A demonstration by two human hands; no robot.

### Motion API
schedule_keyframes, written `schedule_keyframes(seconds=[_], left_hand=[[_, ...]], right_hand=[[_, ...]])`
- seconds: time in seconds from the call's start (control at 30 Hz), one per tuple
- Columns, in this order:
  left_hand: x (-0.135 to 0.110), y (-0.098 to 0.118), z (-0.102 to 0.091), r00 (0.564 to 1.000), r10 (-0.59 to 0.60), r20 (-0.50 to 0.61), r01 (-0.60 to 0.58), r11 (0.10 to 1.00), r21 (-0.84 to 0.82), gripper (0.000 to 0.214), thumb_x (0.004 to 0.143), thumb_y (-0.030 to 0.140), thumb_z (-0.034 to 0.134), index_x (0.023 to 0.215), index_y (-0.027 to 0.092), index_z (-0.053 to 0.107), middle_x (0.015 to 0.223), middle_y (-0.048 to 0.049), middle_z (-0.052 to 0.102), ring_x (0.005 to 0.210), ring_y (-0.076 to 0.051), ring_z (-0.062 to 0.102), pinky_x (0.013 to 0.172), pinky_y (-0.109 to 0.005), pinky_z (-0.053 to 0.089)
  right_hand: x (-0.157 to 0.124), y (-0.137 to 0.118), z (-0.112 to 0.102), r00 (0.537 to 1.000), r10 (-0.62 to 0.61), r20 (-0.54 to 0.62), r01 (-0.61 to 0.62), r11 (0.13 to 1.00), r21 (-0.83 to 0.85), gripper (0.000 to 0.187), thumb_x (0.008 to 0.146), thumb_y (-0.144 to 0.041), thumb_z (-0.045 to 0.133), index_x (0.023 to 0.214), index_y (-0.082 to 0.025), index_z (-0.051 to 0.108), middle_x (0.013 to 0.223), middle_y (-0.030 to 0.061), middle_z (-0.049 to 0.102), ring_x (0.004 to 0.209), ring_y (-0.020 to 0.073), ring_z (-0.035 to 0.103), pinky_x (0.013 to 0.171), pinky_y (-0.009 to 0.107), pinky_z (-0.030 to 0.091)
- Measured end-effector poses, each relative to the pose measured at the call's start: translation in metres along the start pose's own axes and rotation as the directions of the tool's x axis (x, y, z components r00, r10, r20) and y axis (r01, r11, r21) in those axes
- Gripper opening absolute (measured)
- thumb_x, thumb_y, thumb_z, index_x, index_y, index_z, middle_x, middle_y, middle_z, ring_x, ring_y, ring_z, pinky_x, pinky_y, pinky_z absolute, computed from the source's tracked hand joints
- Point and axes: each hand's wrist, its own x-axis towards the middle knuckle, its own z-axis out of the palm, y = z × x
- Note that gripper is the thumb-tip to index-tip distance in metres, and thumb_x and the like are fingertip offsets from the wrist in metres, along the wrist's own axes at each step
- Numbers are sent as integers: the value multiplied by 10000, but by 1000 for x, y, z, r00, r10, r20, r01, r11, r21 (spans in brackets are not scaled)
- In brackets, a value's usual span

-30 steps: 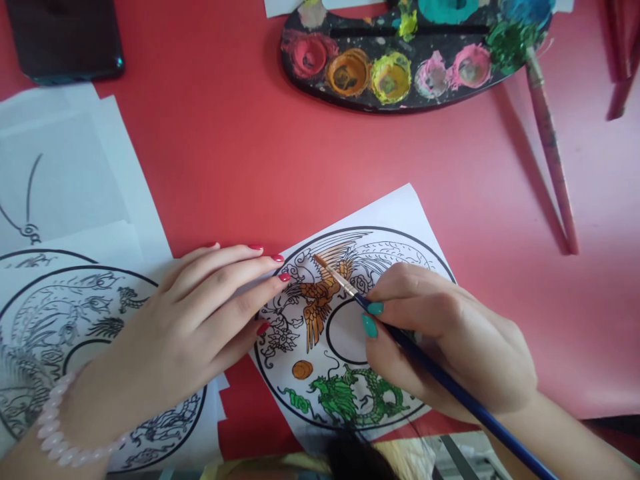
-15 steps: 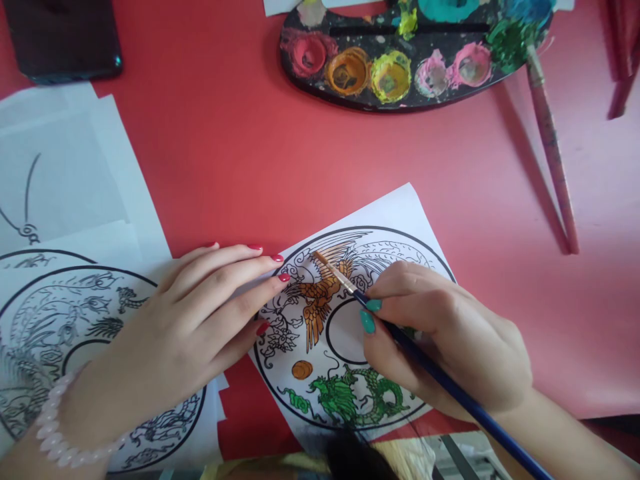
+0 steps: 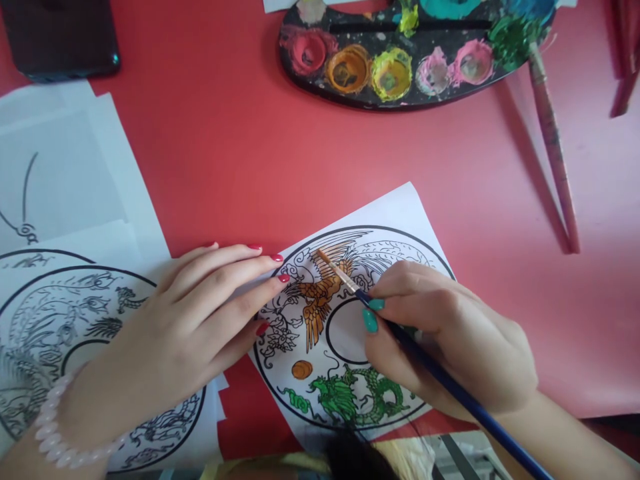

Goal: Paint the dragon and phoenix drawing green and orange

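My right hand [image 3: 450, 333] pinches a blue-handled paintbrush [image 3: 430, 363] between thumb and fingers. Its orange-brown tip touches the upper wing of a bird on the printed sheet [image 3: 400, 207]. On that sheet a ringed design shows the bird partly orange, a small orange ball and a green dragon. Part of the ring lies hidden under my right hand. My left hand [image 3: 200, 320], a pale pink bead bracelet [image 3: 55, 427] at its wrist, lies flat with fingers stretched out. Its fingertips rest at the sheet's left edge, while its palm covers part of another, uncoloured printed sheet [image 3: 45, 300].
A black paint palette [image 3: 365, 100] with several coloured wells sits at the top. Another brush [image 3: 555, 153] leans its bristles on the palette's green paint. At top left lies a dark phone [image 3: 63, 40], above a stack of papers [image 3: 120, 167]. The table [image 3: 225, 153] is red.
The brush tip and my right hand have shifted very slightly to the right along the bird's wing. My left hand stays in place.
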Motion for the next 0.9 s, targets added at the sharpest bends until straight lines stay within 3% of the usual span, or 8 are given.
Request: schedule_keyframes(seconds=[0.17, 0.47, 0.67, 0.83, 0.9], left_hand=[[0, 0, 1, 1000, -17, -1, 17, 1000, -9, 350, 905, 131, 474, 1245, 200, 514, 1297, -64, 540, 1269, -271, 445, 1097, -495, 342], [-1, 0, 0, 1000, -20, 11, 20, 1000, -13, 362, 901, 138, 476, 1254, 212, 511, 1311, -65, 535, 1278, -279, 438, 1103, -511, 338], [-1, 0, 0, 1000, -2, 13, 2, 1000, -4, 365, 893, 112, 479, 1250, 179, 514, 1302, -85, 536, 1272, -281, 441, 1110, -502, 328], [-1, -1, 0, 1000, 3, 16, -3, 1000, 0, 375, 890, 111, 486, 1259, 176, 502, 1307, -90, 528, 1276, -285, 431, 1105, -509, 329], [-1, -1, 0, 1000, 9, 12, -9, 1000, 6, 366, 891, 109, 488, 1252, 168, 505, 1299, -94, 533, 1272, -285, 433, 1098, -510, 337]], right_hand=[[-2, 4, -1, 997, 47, -65, -47, 999, -8, 269, 733, 21, 516, 766, -225, 411, 671, -5, 553, 598, 111, 548, 486, 266, 441], [0, 2, -1, 1000, -18, -15, 19, 1000, 12, 282, 720, 50, 498, 773, -214, 417, 659, 6, 558, 604, 122, 552, 500, 278, 456], [-1, 5, -1, 996, 32, -84, -31, 999, 21, 288, 703, 48, 510, 739, -216, 400, 635, -6, 534, 545, 106, 522, 467, 263, 424], [-4, 6, 4, 963, 109, -247, -108, 994, 16, 228, 717, -3, 504, 726, -217, 426, 637, 0, 519, 539, 104, 508, 435, 254, 387], [-4, 5, 4, 965, 110, -238, -109, 994, 16, 228, 721, 2, 497, 737, -217, 437, 642, 4, 523, 534, 104, 505, 436, 257, 386]])
